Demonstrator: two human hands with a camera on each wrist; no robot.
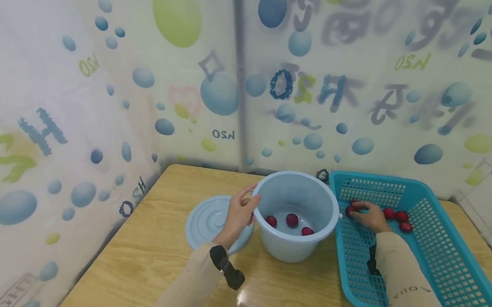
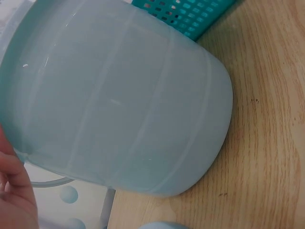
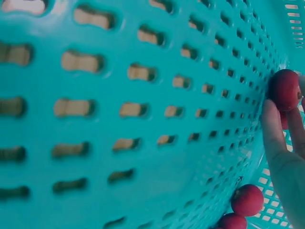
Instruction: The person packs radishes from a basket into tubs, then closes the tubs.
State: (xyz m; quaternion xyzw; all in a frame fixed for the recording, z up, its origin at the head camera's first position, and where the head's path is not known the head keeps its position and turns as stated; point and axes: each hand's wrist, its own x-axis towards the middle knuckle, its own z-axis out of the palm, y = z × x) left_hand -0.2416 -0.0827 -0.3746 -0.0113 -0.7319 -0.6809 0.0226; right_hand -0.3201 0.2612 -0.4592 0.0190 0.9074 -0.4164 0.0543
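Observation:
A light blue plastic bucket (image 1: 288, 247) stands upright on the table, three dark red plums (image 1: 292, 220) inside it. At its left side my left hand (image 1: 239, 215) grips the rim, fingers at the edge as the left wrist view also shows. My right hand (image 1: 370, 218) reaches into the far left part of a turquoise basket (image 1: 440, 221). Between its thumb and fingers it pinches a plum (image 3: 284, 90), close to the basket wall. Another plum lies partly hidden just behind that one. Several more plums (image 1: 402, 216) rest to the right of the hand on the basket floor.
The round blue lid (image 1: 202, 223) lies flat on the wooden table (image 1: 138, 259), left of the bucket and partly under my left forearm. Bucket and basket stand side by side. A patterned curtain (image 1: 190, 98) hangs behind the table's far edge.

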